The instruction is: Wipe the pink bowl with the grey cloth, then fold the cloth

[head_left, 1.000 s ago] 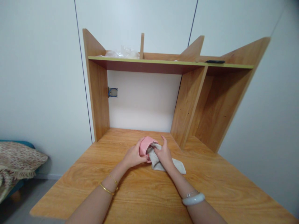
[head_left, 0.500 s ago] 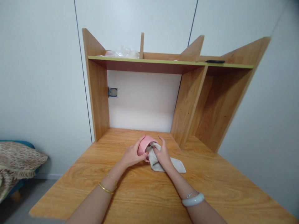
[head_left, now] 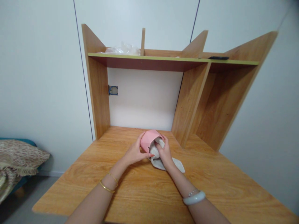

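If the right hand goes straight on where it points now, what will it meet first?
Most likely the gray cloth in the mouth of the pink container, then perhaps its inside wall; depth there is unclear.

a faceted pink container [head_left: 149, 138], pale-grey fabric cloth [head_left: 158, 163] at its five o'clock; honey-brown wood-grained desk [head_left: 149, 196]; brown-and-cream patterned fringed textile [head_left: 22, 154] toward eight o'clock.

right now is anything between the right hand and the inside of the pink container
Yes: the grey cloth, bunched in the opening of the pink container against the right hand. Nothing visible separates the left hand from the container.
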`<action>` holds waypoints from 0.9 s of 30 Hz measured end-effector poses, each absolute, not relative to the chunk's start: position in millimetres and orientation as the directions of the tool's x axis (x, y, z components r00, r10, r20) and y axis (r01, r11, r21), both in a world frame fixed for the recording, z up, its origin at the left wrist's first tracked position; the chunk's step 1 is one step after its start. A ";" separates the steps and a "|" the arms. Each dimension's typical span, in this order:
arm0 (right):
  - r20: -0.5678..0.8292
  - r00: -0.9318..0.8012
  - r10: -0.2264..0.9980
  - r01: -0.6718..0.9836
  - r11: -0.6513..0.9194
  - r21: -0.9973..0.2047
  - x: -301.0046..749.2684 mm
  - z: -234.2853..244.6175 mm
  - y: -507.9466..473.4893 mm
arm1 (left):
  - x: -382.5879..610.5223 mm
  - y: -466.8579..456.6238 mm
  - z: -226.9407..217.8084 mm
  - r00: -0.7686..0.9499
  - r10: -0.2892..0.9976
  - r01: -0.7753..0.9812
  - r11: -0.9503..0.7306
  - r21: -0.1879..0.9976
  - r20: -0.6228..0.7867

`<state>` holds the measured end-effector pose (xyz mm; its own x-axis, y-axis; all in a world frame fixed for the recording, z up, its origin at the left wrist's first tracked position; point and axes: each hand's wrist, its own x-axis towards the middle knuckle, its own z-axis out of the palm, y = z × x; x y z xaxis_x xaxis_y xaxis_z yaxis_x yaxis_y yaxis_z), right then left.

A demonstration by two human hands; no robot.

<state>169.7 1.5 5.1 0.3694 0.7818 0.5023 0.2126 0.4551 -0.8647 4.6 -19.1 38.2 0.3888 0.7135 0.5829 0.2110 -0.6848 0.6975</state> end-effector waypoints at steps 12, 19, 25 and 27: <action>0.377 0.413 0.829 0.346 0.240 -0.907 166.9 -2.8 10.5 | 1.1 -20.4 38.6 0.356 0.788 0.520 -0.613 0.594 0.502; 0.411 0.403 0.818 0.528 0.159 -0.834 169.1 9.9 2.1 | -1.2 -24.9 48.3 0.386 0.824 0.710 -0.553 0.437 0.415; 0.482 0.257 0.838 0.754 0.139 -0.643 167.1 19.4 -12.7 | -4.9 -29.0 58.4 0.403 0.837 0.824 -0.508 0.250 0.370; 0.475 0.240 0.847 0.803 0.102 -0.588 166.0 21.2 -15.5 | -6.7 -28.5 59.6 0.406 0.838 0.831 -0.505 0.235 0.365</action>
<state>166.0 -15.5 21.2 0.2405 0.8467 0.4747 0.8025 0.1017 -0.5879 -6.7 -28.5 59.6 0.4057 0.8379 0.3650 0.8308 -0.5046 0.2348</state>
